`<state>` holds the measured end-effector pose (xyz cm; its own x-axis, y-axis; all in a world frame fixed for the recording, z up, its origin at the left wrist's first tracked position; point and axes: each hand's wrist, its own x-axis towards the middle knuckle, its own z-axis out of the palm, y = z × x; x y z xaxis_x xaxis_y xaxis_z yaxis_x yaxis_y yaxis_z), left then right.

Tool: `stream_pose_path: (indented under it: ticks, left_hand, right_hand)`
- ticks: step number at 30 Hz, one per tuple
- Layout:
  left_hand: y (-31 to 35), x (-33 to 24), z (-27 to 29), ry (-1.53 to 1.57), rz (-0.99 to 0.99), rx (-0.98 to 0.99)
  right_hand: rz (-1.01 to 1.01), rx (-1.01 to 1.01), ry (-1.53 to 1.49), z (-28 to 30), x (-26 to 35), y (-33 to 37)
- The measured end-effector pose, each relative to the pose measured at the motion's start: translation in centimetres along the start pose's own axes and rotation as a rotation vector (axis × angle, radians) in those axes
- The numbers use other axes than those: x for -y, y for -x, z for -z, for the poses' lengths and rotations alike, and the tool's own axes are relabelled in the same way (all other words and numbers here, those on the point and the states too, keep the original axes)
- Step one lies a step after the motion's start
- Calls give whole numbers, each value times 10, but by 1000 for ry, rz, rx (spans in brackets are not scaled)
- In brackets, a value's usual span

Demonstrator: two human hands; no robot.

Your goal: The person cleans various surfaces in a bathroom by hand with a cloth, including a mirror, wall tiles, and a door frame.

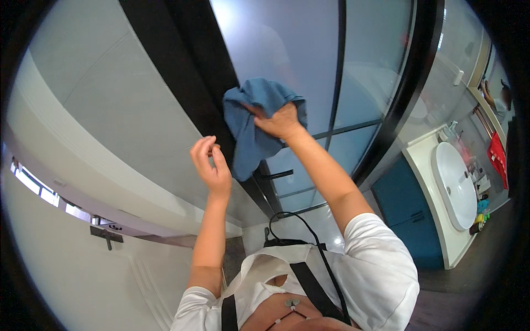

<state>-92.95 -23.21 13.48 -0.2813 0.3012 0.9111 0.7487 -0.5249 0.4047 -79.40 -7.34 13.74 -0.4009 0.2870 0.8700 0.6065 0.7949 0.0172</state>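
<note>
A crumpled blue cloth is spread against the frosted glass door and its black frame. My right hand grips the cloth and presses it to the door, with some of its fingers hidden in the folds. The lower part of the cloth hangs down over the frame, close to a black door handle. Left of the cloth, my left hand is raised in front of the grey wall, its fingers loosely bent and apart from the thumb. Nothing shows in it.
To the right stands a white washbasin on a counter over a blue cabinet, with bottles along the wall side. A red cloth hangs above. On the left is a white door with a dark handle.
</note>
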Motion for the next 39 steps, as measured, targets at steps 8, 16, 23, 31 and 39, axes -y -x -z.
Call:
stream_pose_path:
  ticks: [8, 16, 23, 31, 39]
  left_hand:
    - [7, -4, -54, -118, -175, 48]
    - [35, -6, -57, -74, 141, 68]
    - [66, 4, -49, -85, 302, 91]
    - [87, 21, -18, 122, 658, -78]
    - [111, 45, -9, -24, 763, 232]
  right_hand:
    - [-444, 439, 120, 113, -140, 25]
    - [-514, -205, 288, 135, -290, 130]
    - [-247, -265, 180, 45, -227, 167]
    - [134, -88, 174, -25, -44, 127]
    - [183, 391, -324, -25, -8, 114]
